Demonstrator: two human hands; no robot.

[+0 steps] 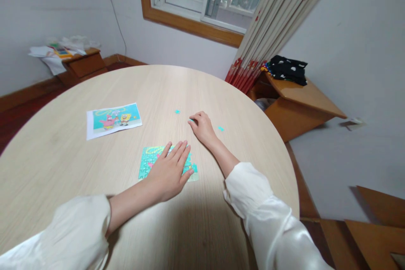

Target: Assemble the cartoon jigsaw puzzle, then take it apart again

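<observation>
My left hand (171,173) lies flat over a partly assembled jigsaw puzzle (144,164), its fingers spread and hiding much of the picture. Teal, yellow and pink parts of the puzzle show around the hand, and its right edge looks uneven. Farther out, my right hand (202,128) is closed at the fingertips on a small teal puzzle piece, of which only a sliver shows. One loose teal piece (177,111) lies beyond it to the left, and another teal piece (220,128) lies to its right.
A printed cartoon picture (104,128) lies on the round wooden table (79,168), left of the puzzle. Beyond the table are a small stand with papers (84,61), a curtain (259,29) and a wooden stand (303,97) with black cloth on it.
</observation>
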